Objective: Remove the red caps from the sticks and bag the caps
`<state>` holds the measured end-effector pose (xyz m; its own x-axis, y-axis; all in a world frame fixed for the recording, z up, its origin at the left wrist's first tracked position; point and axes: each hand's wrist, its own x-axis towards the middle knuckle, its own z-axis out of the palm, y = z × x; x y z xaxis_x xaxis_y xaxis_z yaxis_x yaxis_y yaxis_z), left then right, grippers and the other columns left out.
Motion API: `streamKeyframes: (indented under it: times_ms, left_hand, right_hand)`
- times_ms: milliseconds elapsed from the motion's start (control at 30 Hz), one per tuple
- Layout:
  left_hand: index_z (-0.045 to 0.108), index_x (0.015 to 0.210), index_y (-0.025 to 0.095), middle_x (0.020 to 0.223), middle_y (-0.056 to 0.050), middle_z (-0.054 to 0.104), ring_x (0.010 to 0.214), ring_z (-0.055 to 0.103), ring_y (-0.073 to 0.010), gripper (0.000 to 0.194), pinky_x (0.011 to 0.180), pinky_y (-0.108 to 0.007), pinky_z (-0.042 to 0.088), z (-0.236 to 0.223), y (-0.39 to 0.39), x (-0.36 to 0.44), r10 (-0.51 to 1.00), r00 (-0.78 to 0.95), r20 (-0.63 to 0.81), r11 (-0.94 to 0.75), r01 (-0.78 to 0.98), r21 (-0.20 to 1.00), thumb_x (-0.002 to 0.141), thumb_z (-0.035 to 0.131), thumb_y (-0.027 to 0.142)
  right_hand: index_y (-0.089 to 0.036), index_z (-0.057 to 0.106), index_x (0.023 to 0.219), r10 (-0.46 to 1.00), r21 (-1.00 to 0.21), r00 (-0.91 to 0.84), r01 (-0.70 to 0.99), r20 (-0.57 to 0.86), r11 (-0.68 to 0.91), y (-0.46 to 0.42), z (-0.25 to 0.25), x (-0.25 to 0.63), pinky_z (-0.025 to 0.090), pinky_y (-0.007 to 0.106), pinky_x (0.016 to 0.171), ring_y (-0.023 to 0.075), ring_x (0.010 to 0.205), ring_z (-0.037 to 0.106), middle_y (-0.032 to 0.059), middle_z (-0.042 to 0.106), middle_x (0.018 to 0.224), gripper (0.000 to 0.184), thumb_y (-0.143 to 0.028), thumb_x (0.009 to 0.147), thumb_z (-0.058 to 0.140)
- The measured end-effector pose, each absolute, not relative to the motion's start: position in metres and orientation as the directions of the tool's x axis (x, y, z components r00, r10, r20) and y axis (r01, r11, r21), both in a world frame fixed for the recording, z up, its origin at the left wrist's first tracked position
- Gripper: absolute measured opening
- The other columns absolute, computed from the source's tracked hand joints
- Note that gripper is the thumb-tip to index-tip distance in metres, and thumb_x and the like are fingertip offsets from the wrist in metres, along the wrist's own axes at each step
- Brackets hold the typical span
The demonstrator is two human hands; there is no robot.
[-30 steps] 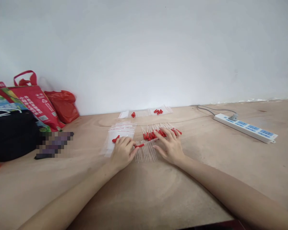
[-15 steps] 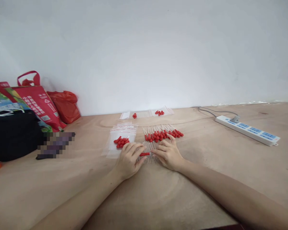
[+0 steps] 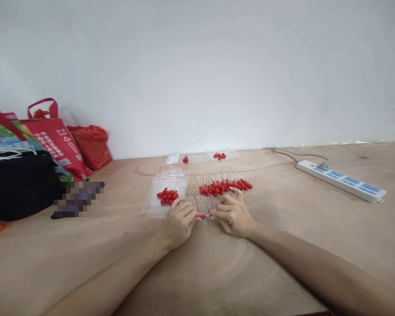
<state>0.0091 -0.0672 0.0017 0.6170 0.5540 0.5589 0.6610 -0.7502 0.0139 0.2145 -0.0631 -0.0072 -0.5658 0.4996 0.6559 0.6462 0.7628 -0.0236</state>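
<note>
My left hand pinches a red rubber dropper bulb between thumb and fingers. From the right, my right hand grips a thin clear glass dropper tube, whose end meets the bulb; how deep it sits inside I cannot tell. Beneath both hands lies a row of bare glass tubes, partly covered by my fingers. Just beyond my right hand is a row of droppers with red bulbs, their tips pointing away. A pile of loose red bulbs rests on clear zip bags beside my left hand.
Farther back, a zip bag lies by the wall with a few red bulbs and tubes. A white power strip with a plugged-in cord is at right. Red bags, a black bag and a blurred-out flat object stand left.
The bulb and tube have been brought together, my fingers closing in on the bulb. Both hands have shifted slightly toward me. The view has moved a little.
</note>
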Motion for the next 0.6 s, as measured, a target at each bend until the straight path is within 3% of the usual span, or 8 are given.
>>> streamKeyframes:
  times_ms: [200,333,467,600]
  left_hand:
    - [0.054,0.072,0.018,0.072,-0.002,0.061,0.074,0.054,-0.0141,0.024,0.085,-0.035,0.035,0.001,-0.065,0.004,0.551,0.620,0.559,-0.767,0.640,0.047,0.086,0.035,0.019]
    - [0.054,0.074,0.018,0.070,-0.003,0.061,0.071,0.054,-0.0156,0.024,0.074,-0.033,0.040,0.002,-0.062,-0.020,0.574,0.506,0.644,-0.694,0.718,0.053,0.086,0.034,0.020]
    - [0.058,0.082,0.020,0.079,-0.003,0.060,0.078,0.055,-0.0153,0.020,0.073,-0.030,0.043,0.001,-0.065,-0.032,0.566,0.475,0.674,-0.689,0.721,0.071,0.087,0.039,0.024]
    - [0.058,0.093,0.019,0.084,-0.005,0.053,0.081,0.054,-0.0150,0.021,0.074,-0.029,0.046,0.002,-0.058,-0.029,0.575,0.334,0.747,-0.636,0.757,0.152,0.086,0.039,0.023]
  right_hand:
    - [-0.025,0.065,0.077,0.483,-0.028,-0.560,0.634,0.673,0.773,-0.063,-0.010,0.219,0.017,0.042,0.090,0.0140,0.069,0.042,-0.0023,0.056,0.055,0.023,-0.029,0.083,0.043]
    - [-0.023,0.065,0.075,0.538,-0.083,-0.483,0.686,0.690,0.723,-0.061,-0.011,0.234,0.022,0.039,0.087,0.0143,0.069,0.043,-0.0007,0.057,0.058,0.023,-0.027,0.083,0.044]
    - [-0.025,0.066,0.085,0.583,-0.134,-0.448,0.704,0.678,0.697,-0.060,-0.014,0.240,0.025,0.035,0.082,0.0124,0.066,0.048,-0.0002,0.062,0.065,0.024,-0.030,0.085,0.043]
    - [-0.025,0.066,0.093,0.658,-0.224,-0.345,0.751,0.669,0.621,-0.058,-0.016,0.240,0.026,0.032,0.078,0.0109,0.063,0.052,0.0002,0.065,0.066,0.024,-0.031,0.085,0.044]
